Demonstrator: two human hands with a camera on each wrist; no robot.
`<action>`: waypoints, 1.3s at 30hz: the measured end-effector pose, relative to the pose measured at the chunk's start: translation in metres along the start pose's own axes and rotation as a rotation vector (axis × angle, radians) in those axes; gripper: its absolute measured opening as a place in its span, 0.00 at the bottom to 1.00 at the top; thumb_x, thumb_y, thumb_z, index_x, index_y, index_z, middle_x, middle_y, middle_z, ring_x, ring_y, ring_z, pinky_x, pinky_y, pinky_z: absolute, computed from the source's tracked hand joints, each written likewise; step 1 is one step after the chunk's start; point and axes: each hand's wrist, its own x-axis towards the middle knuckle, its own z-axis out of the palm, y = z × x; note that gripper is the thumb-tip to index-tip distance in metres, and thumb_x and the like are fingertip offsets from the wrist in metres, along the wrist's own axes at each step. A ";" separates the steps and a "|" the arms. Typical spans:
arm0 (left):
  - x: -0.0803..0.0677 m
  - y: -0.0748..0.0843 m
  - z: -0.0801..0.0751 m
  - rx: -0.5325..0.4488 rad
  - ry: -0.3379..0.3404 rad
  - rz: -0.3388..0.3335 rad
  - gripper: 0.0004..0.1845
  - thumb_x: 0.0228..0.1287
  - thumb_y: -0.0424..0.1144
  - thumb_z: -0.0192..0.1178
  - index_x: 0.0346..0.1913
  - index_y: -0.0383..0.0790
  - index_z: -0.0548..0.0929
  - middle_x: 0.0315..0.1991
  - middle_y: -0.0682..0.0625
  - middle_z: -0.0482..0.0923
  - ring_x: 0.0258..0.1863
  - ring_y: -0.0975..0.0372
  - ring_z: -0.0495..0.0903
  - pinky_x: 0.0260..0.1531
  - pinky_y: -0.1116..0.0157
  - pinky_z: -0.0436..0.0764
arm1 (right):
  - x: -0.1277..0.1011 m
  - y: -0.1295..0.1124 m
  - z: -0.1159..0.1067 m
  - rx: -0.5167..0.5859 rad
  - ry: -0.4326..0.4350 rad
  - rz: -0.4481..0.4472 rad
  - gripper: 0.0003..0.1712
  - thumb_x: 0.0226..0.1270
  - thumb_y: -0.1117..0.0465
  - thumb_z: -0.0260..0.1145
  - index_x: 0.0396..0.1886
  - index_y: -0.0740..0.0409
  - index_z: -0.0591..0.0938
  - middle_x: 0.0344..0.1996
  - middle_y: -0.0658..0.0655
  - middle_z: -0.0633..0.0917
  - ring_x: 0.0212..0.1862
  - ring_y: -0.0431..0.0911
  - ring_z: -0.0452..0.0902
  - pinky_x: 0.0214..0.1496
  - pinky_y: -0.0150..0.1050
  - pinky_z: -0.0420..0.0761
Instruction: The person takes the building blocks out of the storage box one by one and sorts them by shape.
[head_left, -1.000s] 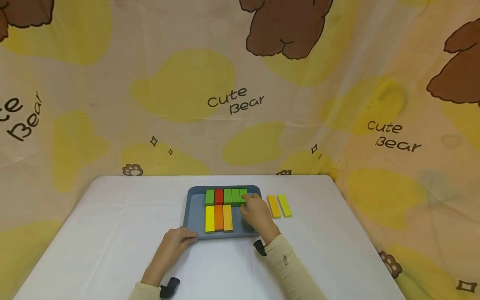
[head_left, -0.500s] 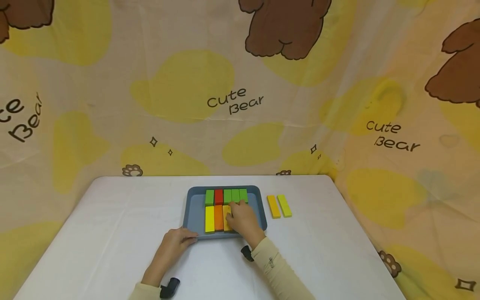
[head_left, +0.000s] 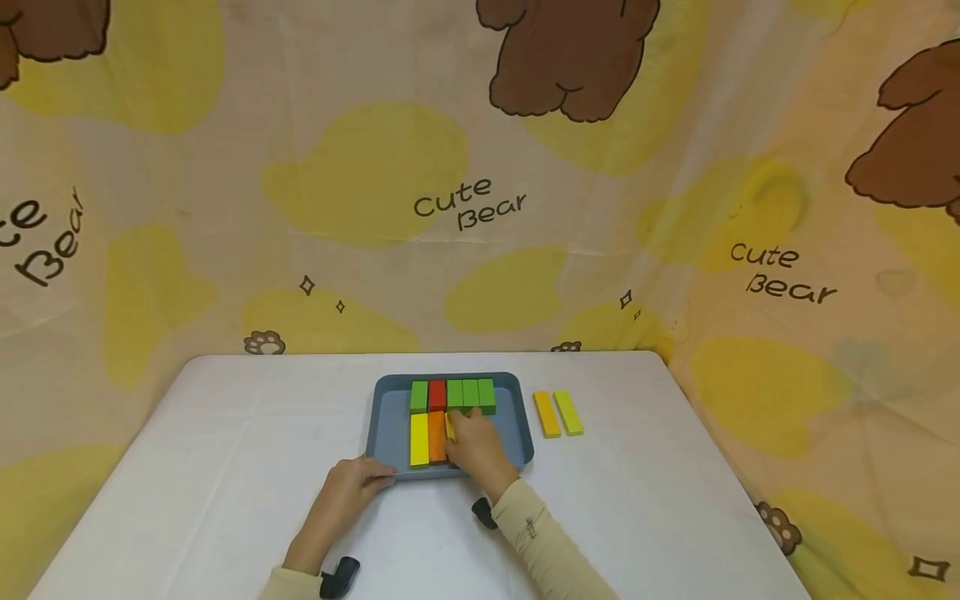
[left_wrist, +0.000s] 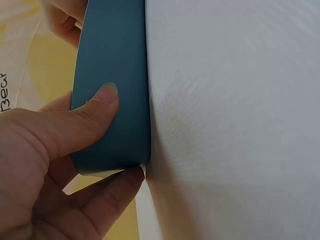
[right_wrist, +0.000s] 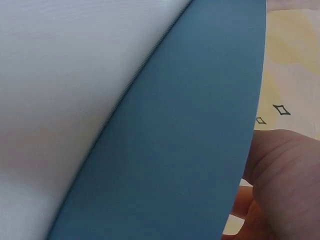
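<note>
A blue-grey tray (head_left: 527, 417) stands on the table, holding two rows of coloured blocks. My left hand (head_left: 349, 483) grips its near left corner; in the left wrist view the thumb (left_wrist: 102, 107) lies on the outer wall. My right hand (head_left: 478, 442) reaches over the near rim, fingers bent around a light orange block (head_left: 450, 425), mostly covered by the hand. Left of that block lie an orange block (head_left: 437, 437) and a yellow block (head_left: 419, 440). The back row has a red block (head_left: 437, 396) among several green blocks (head_left: 470, 393). In the right wrist view the tray wall hides most fingers.
Right of the tray, an amber block (head_left: 547, 414) and a yellow-green block (head_left: 568, 412) lie on the white table (head_left: 637, 500). A patterned bear curtain (head_left: 360, 183) hangs behind and beside the table.
My right hand has moved left and nearer, from the rightmost green block to the light orange block in the front row. The left hand stays at the tray corner.
</note>
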 end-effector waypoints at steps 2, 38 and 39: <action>0.000 0.000 0.000 0.002 0.003 0.002 0.07 0.53 0.33 0.71 0.37 0.43 0.91 0.35 0.50 0.89 0.41 0.55 0.88 0.44 0.56 0.87 | 0.000 -0.002 -0.001 0.007 0.002 0.002 0.25 0.59 0.60 0.71 0.57 0.59 0.80 0.45 0.66 0.82 0.37 0.53 0.81 0.34 0.43 0.86; 0.000 0.001 0.000 0.001 0.001 0.004 0.07 0.54 0.32 0.71 0.37 0.42 0.91 0.35 0.50 0.89 0.41 0.55 0.88 0.45 0.54 0.86 | 0.006 -0.007 0.005 -0.103 0.009 0.025 0.22 0.50 0.58 0.76 0.47 0.55 0.85 0.36 0.61 0.82 0.31 0.51 0.78 0.26 0.41 0.81; -0.001 0.001 0.001 0.001 -0.001 0.004 0.07 0.54 0.32 0.71 0.38 0.42 0.91 0.35 0.50 0.89 0.41 0.55 0.88 0.45 0.54 0.86 | 0.006 -0.007 0.005 -0.100 0.007 0.023 0.22 0.50 0.58 0.76 0.47 0.56 0.85 0.36 0.61 0.82 0.31 0.51 0.78 0.26 0.42 0.81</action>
